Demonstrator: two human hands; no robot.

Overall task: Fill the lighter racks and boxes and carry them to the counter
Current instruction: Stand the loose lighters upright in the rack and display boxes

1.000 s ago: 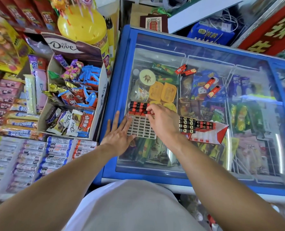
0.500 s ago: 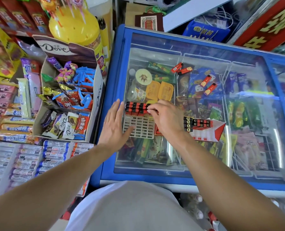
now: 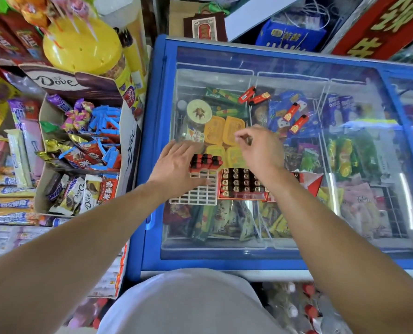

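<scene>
A white plastic grid rack (image 3: 198, 189) lies on the glass lid of the blue chest freezer (image 3: 152, 141), toward the lid's left edge and nearer its front edge than its back. A short row of red-and-black lighters (image 3: 206, 162) stands in the rack's far end. The left hand (image 3: 176, 166) lies flat on the rack's left side, fingers straight and spread, fingertips beside that row. Touching the rack's right edge is a red cardboard box of lighters (image 3: 242, 186), their metal tops up. The right hand (image 3: 261, 150) hovers above the box's far edge, its fingers curled with thumb and forefinger close together; whether they pinch anything I cannot tell. Four loose red lighters (image 3: 294, 112) lie near the lid's back edge, well apart from both hands.
</scene>
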